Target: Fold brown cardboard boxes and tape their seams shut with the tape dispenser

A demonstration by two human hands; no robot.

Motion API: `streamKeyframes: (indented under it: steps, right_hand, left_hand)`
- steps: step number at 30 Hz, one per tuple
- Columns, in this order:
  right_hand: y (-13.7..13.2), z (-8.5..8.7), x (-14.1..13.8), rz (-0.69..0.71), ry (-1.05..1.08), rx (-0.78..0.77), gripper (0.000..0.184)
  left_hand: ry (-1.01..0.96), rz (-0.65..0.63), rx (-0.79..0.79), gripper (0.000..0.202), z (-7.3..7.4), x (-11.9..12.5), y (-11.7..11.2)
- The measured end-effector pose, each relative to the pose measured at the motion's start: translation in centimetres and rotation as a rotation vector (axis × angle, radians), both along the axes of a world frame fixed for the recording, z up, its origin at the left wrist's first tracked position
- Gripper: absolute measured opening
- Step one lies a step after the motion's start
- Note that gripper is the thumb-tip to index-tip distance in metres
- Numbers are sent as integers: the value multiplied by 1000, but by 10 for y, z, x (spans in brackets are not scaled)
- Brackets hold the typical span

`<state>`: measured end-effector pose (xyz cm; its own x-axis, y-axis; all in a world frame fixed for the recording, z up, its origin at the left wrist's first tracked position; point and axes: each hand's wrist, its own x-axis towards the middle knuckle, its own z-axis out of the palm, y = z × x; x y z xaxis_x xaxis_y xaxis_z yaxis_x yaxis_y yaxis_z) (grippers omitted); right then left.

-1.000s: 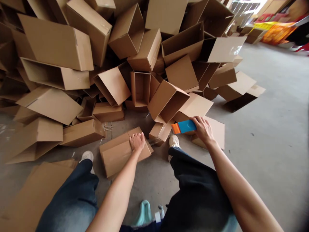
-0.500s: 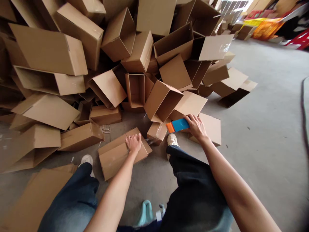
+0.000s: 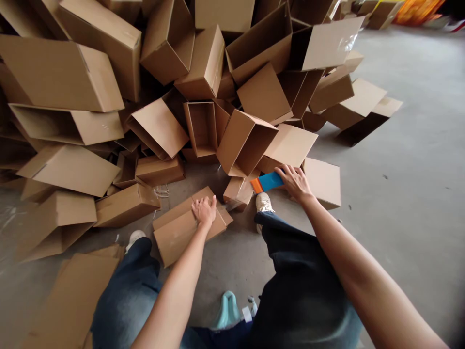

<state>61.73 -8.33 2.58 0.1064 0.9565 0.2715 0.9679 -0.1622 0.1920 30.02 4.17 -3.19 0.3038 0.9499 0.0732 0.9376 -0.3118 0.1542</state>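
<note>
My left hand (image 3: 204, 210) presses on top of a closed, flat-lying cardboard box (image 3: 174, 237) on the floor, its fingers bent against the box near the seam. In my right hand (image 3: 293, 181) is a flat blue tool (image 3: 271, 181) with an orange end; its exact kind does not show. The orange end points left, above my right shoe (image 3: 263, 202). Just behind the tool sits a small taped carton (image 3: 238, 191). A strip of clear tape or film lies between that carton and the box under my left hand.
A tall heap of open cardboard boxes (image 3: 214, 63) rises in front of me. Flattened cardboard (image 3: 72, 295) lies at lower left. A turquoise object (image 3: 228, 308) shows between my legs. Grey floor (image 3: 399, 203) stretches to the right, with something orange (image 3: 417, 12) at the far right.
The view has shifted slightly, so the heap sits higher and larger. My left hand stays on the box, and my right hand still holds the blue tool in nearly the same place.
</note>
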Motion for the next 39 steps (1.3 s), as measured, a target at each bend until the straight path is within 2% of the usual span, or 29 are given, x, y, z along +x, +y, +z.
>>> streamKeyframes:
  steps: [11,18,27,35,39]
  right_hand:
    - [4,-16,0,-18,-121,-65,39]
    - [8,-23,0,-30,-126,-67,39]
    - [8,-25,-3,-45,-128,-94,39]
    - [4,-24,-2,-43,-104,-91,42]
    - [1,-24,0,-53,-85,-85,43]
  left_hand:
    - [-56,-13,-81,53,1,-2,3]
    - [-106,-155,-255,39,6,-14,8]
    - [-61,-365,-523,67,17,-31,25]
    - [9,-335,-538,68,17,-22,24]
    - [78,-273,-585,83,13,-12,21]
